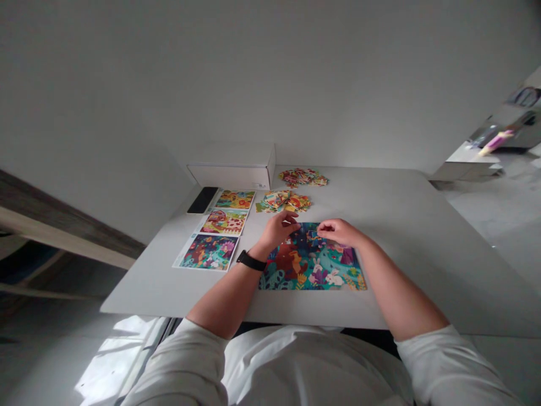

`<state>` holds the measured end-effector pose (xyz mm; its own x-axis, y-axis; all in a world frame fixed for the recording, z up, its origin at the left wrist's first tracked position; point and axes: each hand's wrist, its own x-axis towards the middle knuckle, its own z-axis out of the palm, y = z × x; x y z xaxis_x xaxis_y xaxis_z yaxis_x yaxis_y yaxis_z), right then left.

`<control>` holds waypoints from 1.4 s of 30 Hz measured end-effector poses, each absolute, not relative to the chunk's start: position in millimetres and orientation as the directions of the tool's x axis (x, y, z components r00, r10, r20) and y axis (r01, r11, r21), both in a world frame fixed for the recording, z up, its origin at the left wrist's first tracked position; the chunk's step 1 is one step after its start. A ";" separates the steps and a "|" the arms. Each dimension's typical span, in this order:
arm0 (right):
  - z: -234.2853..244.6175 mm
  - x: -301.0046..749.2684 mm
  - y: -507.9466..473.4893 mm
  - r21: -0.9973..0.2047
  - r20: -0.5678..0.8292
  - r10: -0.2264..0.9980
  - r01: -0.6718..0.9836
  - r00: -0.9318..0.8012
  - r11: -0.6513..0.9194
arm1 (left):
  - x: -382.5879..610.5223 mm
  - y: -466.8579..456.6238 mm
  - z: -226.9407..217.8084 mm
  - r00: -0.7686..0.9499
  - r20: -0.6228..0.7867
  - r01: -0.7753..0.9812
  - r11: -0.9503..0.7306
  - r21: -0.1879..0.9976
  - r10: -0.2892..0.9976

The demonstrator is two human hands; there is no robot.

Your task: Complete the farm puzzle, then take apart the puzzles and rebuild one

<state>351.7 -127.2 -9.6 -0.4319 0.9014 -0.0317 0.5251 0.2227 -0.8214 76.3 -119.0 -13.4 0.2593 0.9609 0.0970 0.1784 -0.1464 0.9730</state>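
Observation:
A colourful jigsaw puzzle (pixel 315 274) with rabbits and a fox lies flat in front of me, mostly joined. Over its upper left edge is my left hand (pixel 279 230), its fingers curved and apart, with the fingertips at the top edge and no piece seen in them. My right hand (pixel 339 232) comes in from the right, thumb and fingers pinched on a small dark blue puzzle piece (pixel 313 235) at the upper middle of the puzzle. The fingers partly hide that piece, and I cannot tell whether it lies flat or tilted.
Beyond my hands lie two heaps of loose pieces, a near heap (pixel 283 200) and a far heap (pixel 302 177). Three picture sheets, the nearest a dark forest sheet (pixel 209 252), lie at the left beside a black phone (pixel 203 200). A white box (pixel 230 172) stands against the wall.

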 end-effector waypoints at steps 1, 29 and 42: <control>-11.0 349.0 -127.6 -0.804 -0.019 0.905 0.545 -0.425 0.239 | 78.1 -119.5 -14.2 0.279 0.090 0.168 -0.141 0.976 0.956; -27.7 344.6 -116.7 -0.412 0.174 0.969 0.880 -0.177 0.235 | 94.1 -108.4 -25.2 0.232 0.198 0.811 -0.302 0.502 0.952; -27.2 348.0 -112.7 -0.791 0.133 0.974 0.572 -0.185 0.216 | 82.7 -112.4 -6.4 0.205 0.228 0.391 -0.293 0.872 0.952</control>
<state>348.0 -112.7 -27.2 -0.1846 0.9738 0.1329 0.5716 0.2164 -0.7915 82.7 -112.4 -6.4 0.2047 0.9518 0.2283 0.3914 -0.2934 0.8722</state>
